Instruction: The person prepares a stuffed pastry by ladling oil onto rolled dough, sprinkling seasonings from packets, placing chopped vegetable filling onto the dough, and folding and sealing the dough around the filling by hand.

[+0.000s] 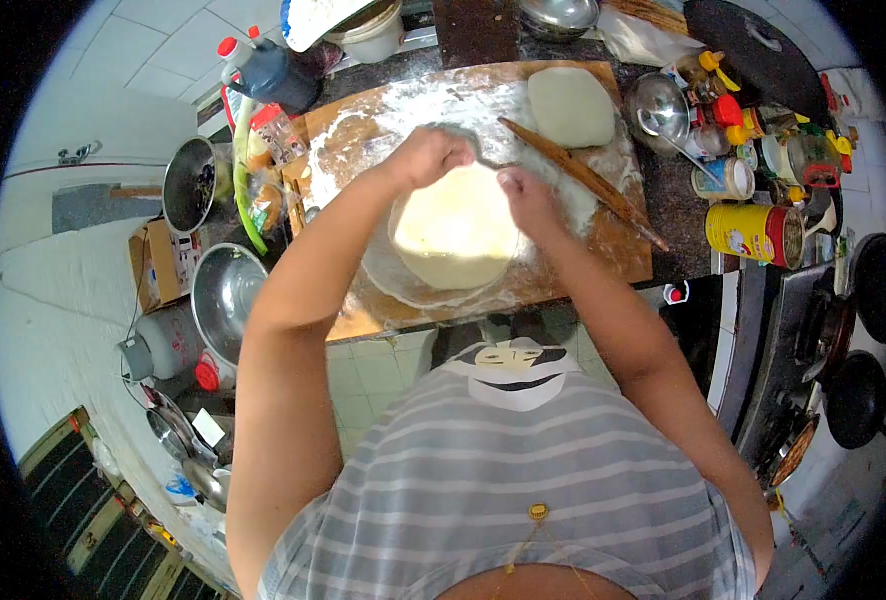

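A pale round of dough [453, 240] lies on the floured wooden board [373, 315], with bright sunlight across its middle. A thinner, whitish rim shows around its left and near sides. My left hand [431, 155] is closed at the far edge of the round, its fingers pinching that edge. Close by on the right, my right hand [531, 198] is closed too, thumb toward the dough. A shaded strip of the edge runs between both hands. Beyond my right hand, a tapered wooden rolling pin [583, 182] lies slantwise, near a second flat piece of dough [571, 107].
Jars and bottles crowd the right, with a yellow can [753, 235] and a small metal bowl [658, 110]. On the left stand metal bowls [229, 300], spring onions [243, 190] and a dark jug [273, 75]. A stove [793, 350] is at right.
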A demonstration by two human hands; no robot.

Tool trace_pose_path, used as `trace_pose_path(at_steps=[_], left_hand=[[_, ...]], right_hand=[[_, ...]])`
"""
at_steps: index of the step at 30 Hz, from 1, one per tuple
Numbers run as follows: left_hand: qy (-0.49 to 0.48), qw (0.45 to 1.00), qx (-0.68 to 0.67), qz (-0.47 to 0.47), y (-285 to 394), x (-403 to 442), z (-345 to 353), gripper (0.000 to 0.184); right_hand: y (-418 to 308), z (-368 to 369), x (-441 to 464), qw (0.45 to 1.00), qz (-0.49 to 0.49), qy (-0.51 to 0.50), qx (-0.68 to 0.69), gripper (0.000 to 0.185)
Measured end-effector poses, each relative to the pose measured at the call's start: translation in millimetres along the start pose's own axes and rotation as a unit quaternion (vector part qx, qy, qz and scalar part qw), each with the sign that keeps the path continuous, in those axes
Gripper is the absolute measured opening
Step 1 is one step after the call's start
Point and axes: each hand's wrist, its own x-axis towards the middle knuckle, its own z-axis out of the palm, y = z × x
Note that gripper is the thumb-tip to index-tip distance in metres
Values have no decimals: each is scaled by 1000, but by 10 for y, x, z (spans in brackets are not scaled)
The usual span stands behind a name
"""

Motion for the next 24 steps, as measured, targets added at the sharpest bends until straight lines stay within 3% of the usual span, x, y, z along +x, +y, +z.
trace_pose_path(at_steps=[1,4,7,10,11,12,14,16,22,24], left_hand=[[34,999,-9,-15,14,112,38,13],[172,976,129,-41,153,289,132,14],[337,940,40,-43,592,49,4,16],[209,964,110,-120,909,-647,298,22],[186,956,225,-17,939,-880,505,24],[224,955,194,3,990,-1014,749,26],[145,964,212,-73,1243,-1194,945,29],[199,960,168,-101,1314,-1184,1113,31],[266,935,149,-183,1326,-1216,1278,23],[283,925,148,-205,1318,-1238,1209,22]], right_hand=[[47,-47,61,999,14,31,18,22],[40,-232,149,997,77,-24,17,23],[214,-210,174,995,61,-33,70,24],[279,-218,190,993,46,-104,-12,28],[209,-243,157,986,89,-138,-11,30],[97,-294,83,976,132,-172,-11,32],[81,-313,32,962,164,-215,-24,34],[171,-279,12,961,144,-234,-47,33],[-164,-304,-25,904,272,-269,193,29],[-221,-200,5,887,266,-256,278,27]])
